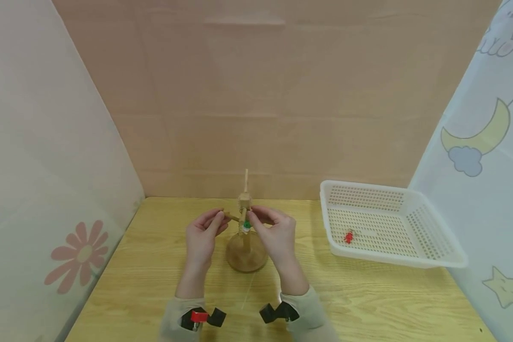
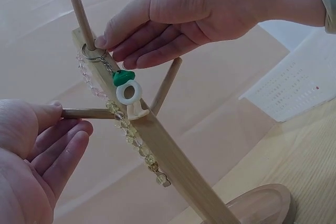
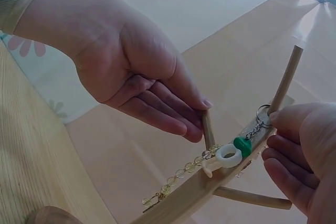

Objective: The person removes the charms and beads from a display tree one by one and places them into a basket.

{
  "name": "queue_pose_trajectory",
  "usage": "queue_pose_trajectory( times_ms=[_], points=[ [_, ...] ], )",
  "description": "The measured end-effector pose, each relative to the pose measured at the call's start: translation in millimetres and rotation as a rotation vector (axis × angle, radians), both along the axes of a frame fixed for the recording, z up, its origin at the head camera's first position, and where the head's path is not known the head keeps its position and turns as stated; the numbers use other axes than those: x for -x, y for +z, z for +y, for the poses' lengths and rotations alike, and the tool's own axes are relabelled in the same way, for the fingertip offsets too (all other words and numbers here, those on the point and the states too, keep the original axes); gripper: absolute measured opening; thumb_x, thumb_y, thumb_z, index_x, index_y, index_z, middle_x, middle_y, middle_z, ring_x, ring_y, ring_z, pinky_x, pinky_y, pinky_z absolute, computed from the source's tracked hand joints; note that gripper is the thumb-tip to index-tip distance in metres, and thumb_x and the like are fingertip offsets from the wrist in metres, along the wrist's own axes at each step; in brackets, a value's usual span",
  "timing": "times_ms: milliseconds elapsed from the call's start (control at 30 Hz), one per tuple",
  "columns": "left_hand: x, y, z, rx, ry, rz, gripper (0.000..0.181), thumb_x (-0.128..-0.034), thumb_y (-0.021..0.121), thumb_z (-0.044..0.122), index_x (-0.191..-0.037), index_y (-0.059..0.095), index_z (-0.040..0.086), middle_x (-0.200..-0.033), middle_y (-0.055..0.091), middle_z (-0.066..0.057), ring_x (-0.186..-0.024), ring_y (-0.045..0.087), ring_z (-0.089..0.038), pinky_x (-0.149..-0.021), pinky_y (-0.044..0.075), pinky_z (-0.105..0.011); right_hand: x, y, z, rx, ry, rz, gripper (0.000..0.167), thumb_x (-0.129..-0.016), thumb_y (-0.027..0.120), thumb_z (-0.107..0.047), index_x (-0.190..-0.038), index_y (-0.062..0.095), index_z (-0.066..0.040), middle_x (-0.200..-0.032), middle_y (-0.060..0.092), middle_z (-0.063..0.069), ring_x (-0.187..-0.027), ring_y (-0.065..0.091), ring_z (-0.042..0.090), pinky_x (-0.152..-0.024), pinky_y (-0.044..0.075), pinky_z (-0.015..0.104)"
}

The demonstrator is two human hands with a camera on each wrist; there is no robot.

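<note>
A wooden peg stand (image 1: pixel 246 262) with a round base stands on the table between both hands. My left hand (image 1: pixel 202 240) pinches the end of one of its side pegs (image 2: pixel 89 113). On an upper peg (image 2: pixel 80 14) hangs a keychain (image 2: pixel 124 78) with a green-and-white charm. Its metal ring (image 3: pixel 263 114) goes around that peg, and my right hand (image 1: pixel 280 237) pinches the ring close to the post. A strand of clear yellowish beads (image 2: pixel 137 142) hangs beside the post, and pale pink beads (image 2: pixel 88 80) show higher up in the left wrist view.
A white plastic basket (image 1: pixel 402 260) stands on the right of the table, with a small red charm (image 1: pixel 348 237) inside. Brown paper (image 1: pixel 256 95) covers the back, and patterned cloth hangs at both sides.
</note>
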State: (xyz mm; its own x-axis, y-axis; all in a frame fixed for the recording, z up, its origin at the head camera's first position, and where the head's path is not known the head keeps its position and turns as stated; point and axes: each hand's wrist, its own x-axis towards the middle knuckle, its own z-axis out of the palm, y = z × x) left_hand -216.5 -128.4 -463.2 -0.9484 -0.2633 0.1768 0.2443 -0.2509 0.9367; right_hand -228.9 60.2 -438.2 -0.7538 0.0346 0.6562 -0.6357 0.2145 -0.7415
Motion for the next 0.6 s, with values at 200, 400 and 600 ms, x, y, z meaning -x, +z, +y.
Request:
queue_pose_trajectory(
  times_ms=[200, 400, 600],
  points=[
    [-0.8, 0.3, 0.3, -0.003, -0.002, 0.000, 0.023, -0.1044, 0.071, 0.005, -0.122, 0.072, -0.010, -0.105, 0.080, -0.015, -0.095, 0.080, -0.023, -0.087, 0.067, -0.037, -0.1, -0.1, -2.2, 0.000, -0.023, 0.039, 0.009, -0.092, 0.088, -0.009, -0.100, 0.085, -0.006, -0.096, 0.082, 0.003, -0.078, 0.079, 0.020, -0.068, 0.065, 0.022],
    [-0.7, 0.3, -0.3, -0.010, -0.001, 0.000, 0.022, -0.1047, 0.071, 0.005, -0.121, 0.073, -0.010, -0.102, 0.081, -0.012, -0.094, 0.080, -0.022, -0.086, 0.067, -0.035, -2.4, 3.2, -4.5, 0.002, -0.035, 0.060, 0.006, -0.093, 0.086, -0.009, -0.096, 0.085, -0.005, -0.093, 0.082, 0.004, -0.076, 0.079, 0.021, -0.066, 0.066, 0.023],
    [-0.6, -0.2, -0.4, -0.013, -0.006, 0.000, 0.022, -0.1048, 0.070, 0.005, -0.121, 0.072, -0.010, -0.102, 0.081, -0.011, -0.095, 0.080, -0.022, -0.086, 0.067, -0.035, -2.6, 2.7, -4.4, 0.002, -0.038, 0.067, 0.004, -0.093, 0.085, -0.006, -0.096, 0.084, -0.003, -0.091, 0.081, 0.010, -0.074, 0.079, 0.022, -0.067, 0.064, 0.019]
  ],
)
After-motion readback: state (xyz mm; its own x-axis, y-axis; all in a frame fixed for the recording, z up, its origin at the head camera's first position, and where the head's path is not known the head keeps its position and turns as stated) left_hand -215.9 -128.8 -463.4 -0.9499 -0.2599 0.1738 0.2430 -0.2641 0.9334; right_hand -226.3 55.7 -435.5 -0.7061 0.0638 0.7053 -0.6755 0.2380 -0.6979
